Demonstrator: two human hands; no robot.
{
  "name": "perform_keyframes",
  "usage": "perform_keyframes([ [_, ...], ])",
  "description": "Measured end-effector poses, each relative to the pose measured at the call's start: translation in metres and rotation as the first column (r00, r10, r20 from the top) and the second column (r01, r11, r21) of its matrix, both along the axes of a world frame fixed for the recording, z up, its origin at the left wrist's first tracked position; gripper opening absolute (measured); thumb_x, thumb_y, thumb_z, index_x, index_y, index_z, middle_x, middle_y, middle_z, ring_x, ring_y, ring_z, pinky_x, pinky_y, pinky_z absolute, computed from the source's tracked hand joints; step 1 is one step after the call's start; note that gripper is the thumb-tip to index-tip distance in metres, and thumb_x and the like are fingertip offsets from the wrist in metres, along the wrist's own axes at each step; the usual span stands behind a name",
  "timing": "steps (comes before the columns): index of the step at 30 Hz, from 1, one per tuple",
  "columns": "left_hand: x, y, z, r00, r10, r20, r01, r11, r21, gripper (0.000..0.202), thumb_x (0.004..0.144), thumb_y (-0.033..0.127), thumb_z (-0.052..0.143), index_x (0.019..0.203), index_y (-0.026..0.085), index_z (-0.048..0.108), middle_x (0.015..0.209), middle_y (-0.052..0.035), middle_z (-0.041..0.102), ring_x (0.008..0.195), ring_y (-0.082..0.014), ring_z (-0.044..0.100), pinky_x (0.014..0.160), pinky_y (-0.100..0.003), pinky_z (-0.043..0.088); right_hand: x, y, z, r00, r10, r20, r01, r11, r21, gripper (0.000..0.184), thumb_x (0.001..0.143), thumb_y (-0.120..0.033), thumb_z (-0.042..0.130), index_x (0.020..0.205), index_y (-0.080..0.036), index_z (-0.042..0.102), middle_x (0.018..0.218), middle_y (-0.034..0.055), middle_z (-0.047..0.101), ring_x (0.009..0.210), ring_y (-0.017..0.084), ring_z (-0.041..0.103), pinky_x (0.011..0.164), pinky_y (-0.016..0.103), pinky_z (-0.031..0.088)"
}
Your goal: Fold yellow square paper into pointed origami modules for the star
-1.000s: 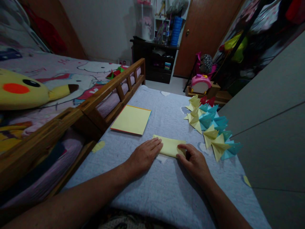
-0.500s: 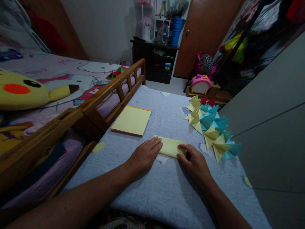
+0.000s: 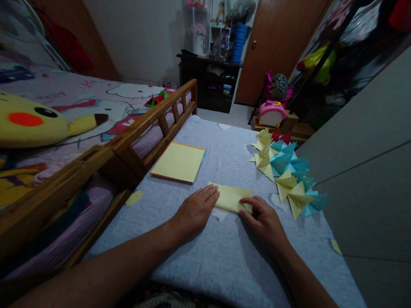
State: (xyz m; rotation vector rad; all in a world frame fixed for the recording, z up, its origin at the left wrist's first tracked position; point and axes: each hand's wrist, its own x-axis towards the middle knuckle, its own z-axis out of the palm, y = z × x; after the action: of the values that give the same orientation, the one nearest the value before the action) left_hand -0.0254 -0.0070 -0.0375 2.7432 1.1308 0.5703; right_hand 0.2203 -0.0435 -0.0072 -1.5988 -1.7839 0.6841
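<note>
A sheet of yellow origami paper (image 3: 230,196), folded into a narrow rectangle, lies on the bed cover. My left hand (image 3: 201,207) rests flat on its left end, fingers stretched out. At the right end, my right hand (image 3: 261,216) pinches the near edge of the paper between thumb and fingers. Farther to the left is a stack of square coloured paper (image 3: 179,162) with a yellow sheet on top. On the right stand several folded paper pieces, yellow ones (image 3: 265,159), blue ones (image 3: 281,161) and red ones (image 3: 282,137).
A wooden bed rail (image 3: 150,115) runs along the left, with a yellow plush toy (image 3: 25,124) on the bed beyond. A pale cabinet panel (image 3: 369,171) borders the right side. Past the bed's foot are a dark cabinet (image 3: 205,81) and a pink toy case (image 3: 272,114).
The view has shifted very slightly. Both hands keep nearly the same place on the folded yellow paper.
</note>
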Motion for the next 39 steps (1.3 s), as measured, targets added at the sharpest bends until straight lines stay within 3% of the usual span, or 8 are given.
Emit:
perform_keyframes([
  [19,0.0012,0.0001,0.0027,0.999,0.014,-0.031,-0.014,1.000,0.005,0.042,0.100,0.010,0.036,0.138,0.007,0.052,0.147,-0.0195,0.053,0.139,-0.0280,0.047,0.113,-0.047,0.045,0.0008,-0.0016,-0.0040,1.000,0.008,0.025,-0.007,0.999,-0.034,0.026,0.083,-0.031,0.061,0.104,-0.020,0.072,0.099,0.0074,0.066,0.075,0.019,0.062,0.072,0.032,0.050],
  [33,0.0014,-0.0011,0.0065,0.999,0.007,-0.044,-0.008,1.000,-0.005,0.038,0.099,0.012,0.045,0.135,0.012,0.058,0.146,-0.0215,0.052,0.137,-0.0343,0.049,0.108,-0.052,0.049,-0.0007,-0.0040,0.0031,0.999,0.033,0.016,-0.033,0.999,0.024,0.021,0.089,-0.028,0.056,0.100,-0.019,0.072,0.089,0.0061,0.064,0.069,0.017,0.059,0.067,0.031,0.049],
  [39,0.0016,-0.0004,0.0079,0.999,0.012,-0.032,-0.012,1.000,0.013,0.037,0.099,0.012,0.046,0.133,0.014,0.059,0.145,-0.0195,0.054,0.135,-0.0336,0.052,0.107,-0.051,0.051,-0.0023,-0.0041,0.0018,0.998,-0.010,0.059,0.006,0.997,0.074,0.022,0.093,-0.027,0.051,0.094,-0.020,0.072,0.085,0.0068,0.066,0.078,0.020,0.064,0.072,0.032,0.049],
])
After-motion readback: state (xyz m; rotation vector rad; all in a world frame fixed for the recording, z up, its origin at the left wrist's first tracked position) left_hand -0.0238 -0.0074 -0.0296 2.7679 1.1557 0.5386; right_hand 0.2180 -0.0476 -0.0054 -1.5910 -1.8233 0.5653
